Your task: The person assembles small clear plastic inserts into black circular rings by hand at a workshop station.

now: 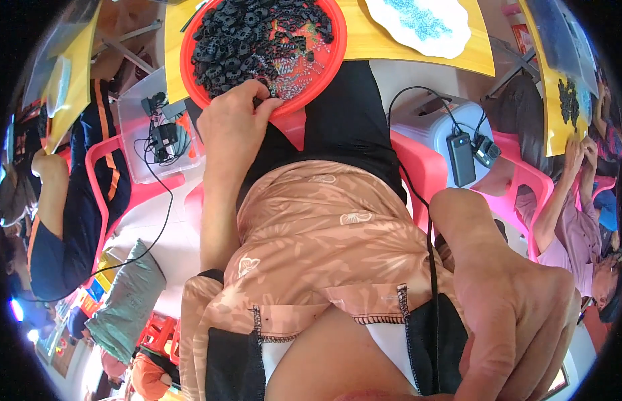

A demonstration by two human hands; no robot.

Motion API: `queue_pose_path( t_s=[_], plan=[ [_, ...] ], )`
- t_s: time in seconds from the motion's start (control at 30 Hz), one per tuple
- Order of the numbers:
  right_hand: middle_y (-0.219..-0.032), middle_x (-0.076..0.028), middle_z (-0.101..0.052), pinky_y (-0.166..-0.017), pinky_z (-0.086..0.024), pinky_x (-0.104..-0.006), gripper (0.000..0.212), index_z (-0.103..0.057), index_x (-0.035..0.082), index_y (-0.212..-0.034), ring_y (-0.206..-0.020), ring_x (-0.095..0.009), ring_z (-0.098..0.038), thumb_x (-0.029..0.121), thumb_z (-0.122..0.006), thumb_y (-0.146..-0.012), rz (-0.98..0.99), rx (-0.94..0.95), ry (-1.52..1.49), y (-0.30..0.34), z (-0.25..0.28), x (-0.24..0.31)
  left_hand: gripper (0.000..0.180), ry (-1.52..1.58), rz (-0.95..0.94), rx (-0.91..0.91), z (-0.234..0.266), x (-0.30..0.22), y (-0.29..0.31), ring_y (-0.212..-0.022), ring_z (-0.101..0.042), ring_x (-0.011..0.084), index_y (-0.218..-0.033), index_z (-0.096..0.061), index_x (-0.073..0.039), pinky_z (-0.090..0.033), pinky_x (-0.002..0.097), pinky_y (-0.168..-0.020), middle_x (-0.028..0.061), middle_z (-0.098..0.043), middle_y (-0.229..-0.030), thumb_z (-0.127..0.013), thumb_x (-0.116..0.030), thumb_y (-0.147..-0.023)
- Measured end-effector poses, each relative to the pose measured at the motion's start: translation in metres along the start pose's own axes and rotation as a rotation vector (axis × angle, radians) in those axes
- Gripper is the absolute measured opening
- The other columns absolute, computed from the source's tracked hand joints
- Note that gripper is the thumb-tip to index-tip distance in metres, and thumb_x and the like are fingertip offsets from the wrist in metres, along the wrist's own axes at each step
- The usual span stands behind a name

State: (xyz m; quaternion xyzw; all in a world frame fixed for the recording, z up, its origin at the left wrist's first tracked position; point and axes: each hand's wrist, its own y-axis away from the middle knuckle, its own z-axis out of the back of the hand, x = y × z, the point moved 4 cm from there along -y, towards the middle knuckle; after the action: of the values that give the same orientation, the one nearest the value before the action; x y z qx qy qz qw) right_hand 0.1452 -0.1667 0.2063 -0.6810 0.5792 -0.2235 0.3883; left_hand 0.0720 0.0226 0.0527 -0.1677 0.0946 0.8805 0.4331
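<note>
Remote inventory, I log: red basin [340, 41], overhanging near edge of tabletop [364, 48], presumably for short reach; rim corrals black pieces [227, 50], springs [297, 80]. Left hand [232, 113]: fingers bent among pieces, grasp uncertain. Right hand [515, 314]: raised near lens, fingers curled; I cannot tell contents.

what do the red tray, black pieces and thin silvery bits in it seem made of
Red tray: probably plastic, glossy, with a smooth rounded rim. Black pieces: likely moulded plastic, uniformly dark with small highlights. Silvery bits: perhaps metal wire, thin and glinting.
</note>
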Motion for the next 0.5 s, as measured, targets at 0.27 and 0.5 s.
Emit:
queue_pose_path(
  t_s=[0.27,0.5],
  plan=[
    [-0.058,-0.003,-0.057,-0.051,-0.045,-0.0312,0.02,-0.057,0.007,-0.065,-0.048,-0.014,-0.052,0.008,-0.05,-0.084,-0.789,0.185,0.31,-0.012,0.06,0.007,0.018,-0.061,0.023,-0.024,-0.006,0.002,-0.001,-0.07,-0.064,0.0319,-0.084,-0.067,-0.008,-0.048,0.042,-0.059,0.0117,-0.066,-0.072,-0.069,-0.025,-0.078],
    [-0.06,-0.002,-0.056,-0.05,-0.041,-0.0233,0.037,-0.063,0.0,-0.074,-0.053,-0.008,-0.051,0.029,-0.054,-0.095,-1.484,-0.081,1.054,0.056,0.148,-0.042,0.012,0.38,0.071,-0.124,0.01,0.002,-0.003,-0.049,-0.045,0.0112,-0.087,-0.067,-0.007,-0.037,0.028,-0.048,0.002,-0.046,-0.053,-0.07,-0.015,-0.079]
  ],
)
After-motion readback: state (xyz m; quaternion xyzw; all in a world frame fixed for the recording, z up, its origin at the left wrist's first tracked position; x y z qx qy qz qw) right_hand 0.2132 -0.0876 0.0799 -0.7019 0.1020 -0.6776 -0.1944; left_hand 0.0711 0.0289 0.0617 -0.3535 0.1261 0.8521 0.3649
